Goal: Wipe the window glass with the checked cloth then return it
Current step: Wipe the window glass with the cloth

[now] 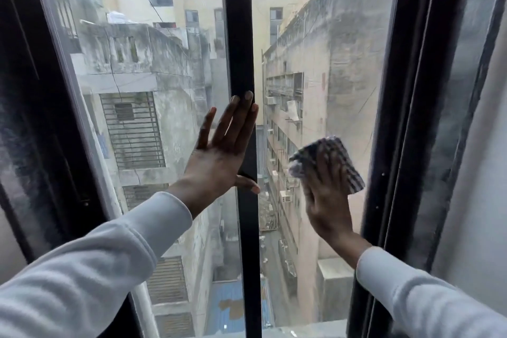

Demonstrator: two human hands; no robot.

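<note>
The window glass (pixel 323 44) has two panes split by a black middle bar (pixel 240 35). My right hand (pixel 327 197) presses the dark checked cloth (pixel 344 164) flat against the right pane, at mid height near the right frame. The cloth sticks out above and to the right of my fingers. My left hand (pixel 222 151) lies flat with fingers spread, palm on the left pane and on the middle bar, thumb hooked around the bar. It holds nothing. Both arms wear pale grey sleeves.
Black frame posts (pixel 411 90) stand right of the wiped pane, and another frame (pixel 41 90) stands at the left. A pale wall (pixel 482 173) is at the far right. Behind the glass are grey buildings and a deep alley. A sill edge (pixel 315 329) runs along the bottom.
</note>
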